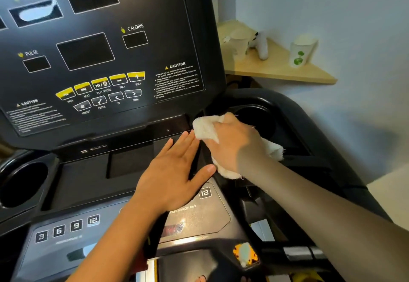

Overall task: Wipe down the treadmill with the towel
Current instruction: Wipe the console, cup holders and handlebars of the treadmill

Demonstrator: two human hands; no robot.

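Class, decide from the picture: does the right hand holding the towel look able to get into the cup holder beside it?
Probably yes. The right hand grips the towel right at the rim of the cup holder, and nothing shows between them or across its opening.

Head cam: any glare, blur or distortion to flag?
Head view: white glare patch on the TIME window; reflections on the lower keypad panel; wooden shelf soft; treadmill console edges bowed by the wide-angle lens; towel and right hand fairly sharp.

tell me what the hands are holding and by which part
The right hand grips the white towel bunched round its middle, with ends sticking out both sides. The left hand holds nothing; it lies flat on the treadmill console.
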